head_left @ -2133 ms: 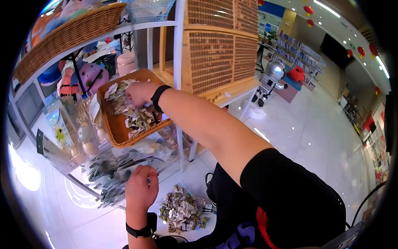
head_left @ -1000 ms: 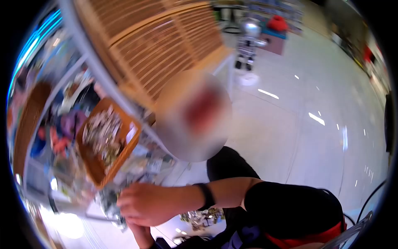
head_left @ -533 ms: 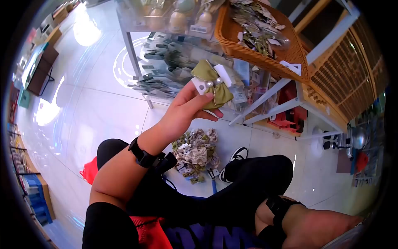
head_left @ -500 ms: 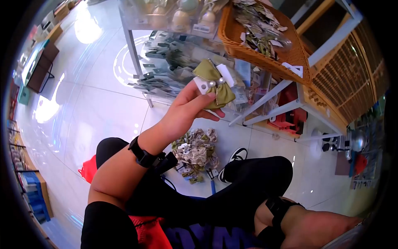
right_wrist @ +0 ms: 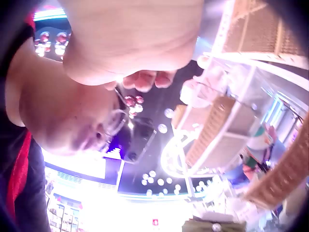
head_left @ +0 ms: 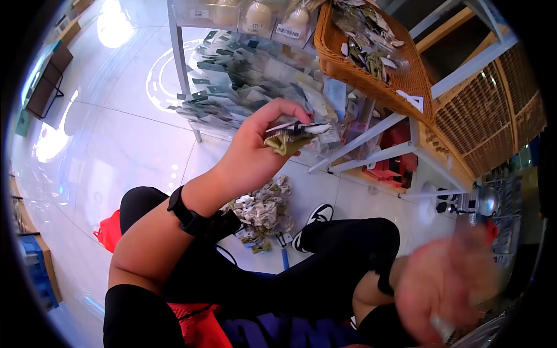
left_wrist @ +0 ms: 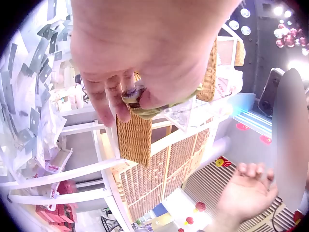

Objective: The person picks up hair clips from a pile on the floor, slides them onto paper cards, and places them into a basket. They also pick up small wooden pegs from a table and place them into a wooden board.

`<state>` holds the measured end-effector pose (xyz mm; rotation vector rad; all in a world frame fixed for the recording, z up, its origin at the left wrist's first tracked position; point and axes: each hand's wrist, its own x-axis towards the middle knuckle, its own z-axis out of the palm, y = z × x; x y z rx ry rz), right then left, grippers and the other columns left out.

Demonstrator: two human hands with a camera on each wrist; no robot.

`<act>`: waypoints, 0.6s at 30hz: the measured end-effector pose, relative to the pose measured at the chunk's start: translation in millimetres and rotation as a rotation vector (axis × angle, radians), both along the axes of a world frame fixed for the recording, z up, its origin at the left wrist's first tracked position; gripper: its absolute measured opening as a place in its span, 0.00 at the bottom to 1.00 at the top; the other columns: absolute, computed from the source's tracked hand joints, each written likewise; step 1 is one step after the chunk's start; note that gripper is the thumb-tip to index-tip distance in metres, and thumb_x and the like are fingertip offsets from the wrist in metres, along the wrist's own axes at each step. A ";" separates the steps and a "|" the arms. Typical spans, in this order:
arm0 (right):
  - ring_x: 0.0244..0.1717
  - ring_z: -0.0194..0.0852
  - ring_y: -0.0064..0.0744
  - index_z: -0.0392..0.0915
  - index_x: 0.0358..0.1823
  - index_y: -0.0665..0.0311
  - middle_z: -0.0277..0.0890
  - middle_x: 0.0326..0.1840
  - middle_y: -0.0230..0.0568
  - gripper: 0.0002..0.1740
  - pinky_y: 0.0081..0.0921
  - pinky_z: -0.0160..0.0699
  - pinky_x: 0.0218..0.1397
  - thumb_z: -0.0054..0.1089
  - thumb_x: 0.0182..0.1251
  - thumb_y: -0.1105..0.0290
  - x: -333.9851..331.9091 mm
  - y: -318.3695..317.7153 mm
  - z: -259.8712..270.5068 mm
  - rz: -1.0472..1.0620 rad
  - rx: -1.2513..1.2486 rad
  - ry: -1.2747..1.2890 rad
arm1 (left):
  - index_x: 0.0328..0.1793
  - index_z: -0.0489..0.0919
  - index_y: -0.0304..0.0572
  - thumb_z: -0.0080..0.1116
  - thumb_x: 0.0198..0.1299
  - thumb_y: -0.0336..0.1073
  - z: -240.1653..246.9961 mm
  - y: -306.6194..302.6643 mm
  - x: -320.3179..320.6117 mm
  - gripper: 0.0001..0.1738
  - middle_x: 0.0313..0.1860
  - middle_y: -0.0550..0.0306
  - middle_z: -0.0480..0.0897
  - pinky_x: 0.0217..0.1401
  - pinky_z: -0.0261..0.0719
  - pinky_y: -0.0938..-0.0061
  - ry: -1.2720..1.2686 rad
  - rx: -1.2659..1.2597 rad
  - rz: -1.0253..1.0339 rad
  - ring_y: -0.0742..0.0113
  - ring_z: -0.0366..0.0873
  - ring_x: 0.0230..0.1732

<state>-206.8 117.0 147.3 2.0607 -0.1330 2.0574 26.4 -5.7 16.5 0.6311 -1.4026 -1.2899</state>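
Note:
In the head view my left hand (head_left: 249, 145) pinches an olive-green fabric bow (head_left: 286, 143), backed by a white card and seen nearly edge-on. The left wrist view shows part of the same bow (left_wrist: 149, 112) behind the thumb, most of it covered by the hand. Its green cloth and a pearl appear at the bottom of the right wrist view as the bow (right_wrist: 207, 226). My right hand (head_left: 447, 284) is raised at the lower right, blurred by motion. From the left wrist view, that right hand (left_wrist: 248, 193) has loosely bent fingers with nothing visible in them.
An orange wicker basket (head_left: 371, 87) of packaged accessories sits on the shelf frame. Below it lie many clear packets (head_left: 226, 87). A pile of fabric bows (head_left: 264, 211) rests on the tiled floor between the legs, beside a blue-handled tool (head_left: 285, 258). A wooden slatted cabinet stands right.
Earlier, my right hand was in the basket, then by the left hand. Since half a second ago, the left hand has turned the bow from face-up to edge-on, and the right hand has risen.

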 end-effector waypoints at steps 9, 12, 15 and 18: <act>0.49 0.76 0.21 0.71 0.70 0.67 0.77 0.49 0.33 0.23 0.24 0.74 0.56 0.62 0.78 0.70 4.3 -86.2 -79.4 0.530 1.763 0.099 | 0.46 0.89 0.44 0.69 0.55 0.18 6.5 1.9 8.1 0.14 0.65 0.49 0.79 0.49 0.76 0.75 -0.318 -0.505 0.060 0.61 0.83 0.56; 0.50 0.82 0.23 0.72 0.68 0.72 0.83 0.52 0.38 0.22 0.24 0.81 0.53 0.63 0.77 0.73 0.5 -92.8 -99.8 0.619 1.825 0.037 | 0.48 0.89 0.42 0.67 0.59 0.18 4.6 1.9 8.2 0.14 0.65 0.49 0.78 0.49 0.79 0.73 -0.295 -0.491 0.004 0.61 0.82 0.56; 0.48 0.85 0.25 0.74 0.63 0.73 0.85 0.50 0.41 0.19 0.25 0.85 0.53 0.65 0.75 0.77 0.6 -93.5 -102.5 0.652 1.815 -0.033 | 0.55 0.87 0.42 0.66 0.63 0.19 -3.1 -5.3 2.8 0.16 0.65 0.50 0.78 0.54 0.80 0.72 -0.255 -0.551 0.053 0.63 0.80 0.57; 0.47 0.85 0.25 0.75 0.61 0.73 0.86 0.48 0.40 0.18 0.25 0.85 0.53 0.66 0.74 0.77 -2.4 -93.6 -101.0 0.633 1.789 -0.063 | 0.65 0.83 0.43 0.57 0.68 0.16 2.7 8.9 -8.6 0.22 0.59 0.54 0.80 0.59 0.82 0.70 0.002 -0.097 0.043 0.66 0.82 0.56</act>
